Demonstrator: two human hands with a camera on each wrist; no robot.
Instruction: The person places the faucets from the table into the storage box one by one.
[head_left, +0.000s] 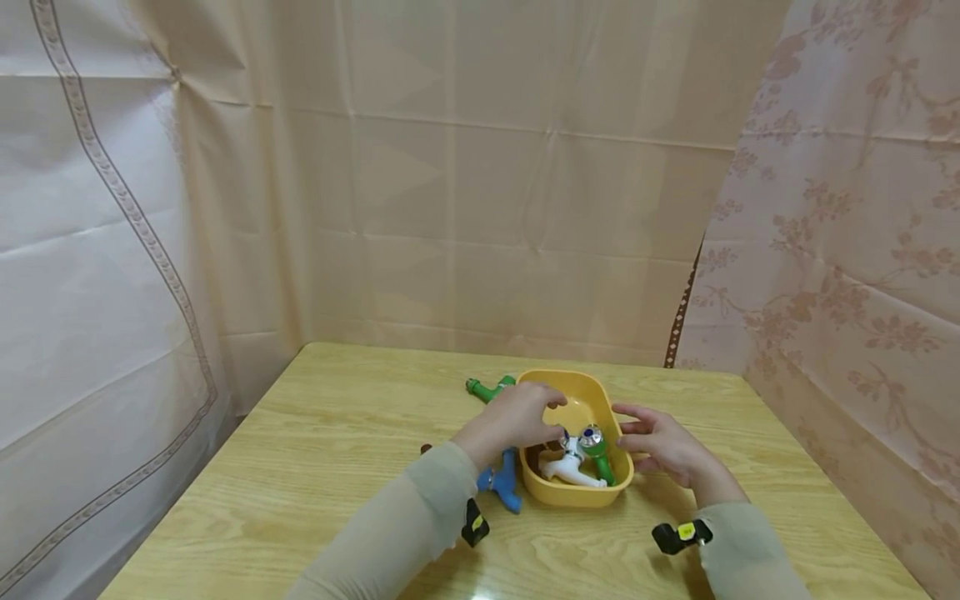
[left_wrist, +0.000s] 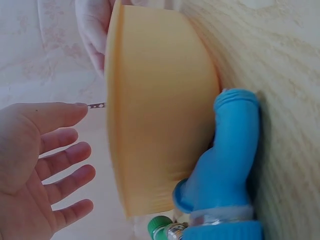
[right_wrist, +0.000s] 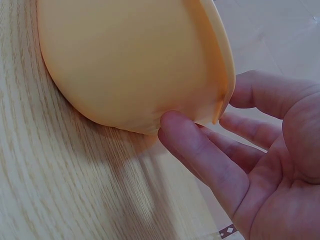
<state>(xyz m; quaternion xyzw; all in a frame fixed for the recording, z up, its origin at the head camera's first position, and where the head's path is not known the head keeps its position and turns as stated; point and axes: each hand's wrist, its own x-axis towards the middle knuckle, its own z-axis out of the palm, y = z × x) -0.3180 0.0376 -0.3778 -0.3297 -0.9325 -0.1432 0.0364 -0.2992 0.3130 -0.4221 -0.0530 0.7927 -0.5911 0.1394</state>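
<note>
A yellow plastic basin (head_left: 576, 497) holds a white tap (head_left: 570, 472), a green tap (head_left: 602, 464) with a silver-coloured cap, and something dark brown at its left side. My left hand (head_left: 525, 414) reaches over the basin's left rim, fingers spread and nothing in them; the left wrist view shows the palm beside the rim. At the basin's right side, my right hand (head_left: 663, 446) has its fingertips (right_wrist: 175, 122) against the outer wall, fingers loosely extended. Below my left wrist lies a blue tap (left_wrist: 232, 150), close against the basin.
Another green tap (head_left: 487, 388) lies left of the basin's far end. A small dark brown end (head_left: 426, 448) peeks out beyond the left forearm, which hides the rest. Curtains (head_left: 487, 208) hang behind and beside the wooden table (head_left: 337, 417).
</note>
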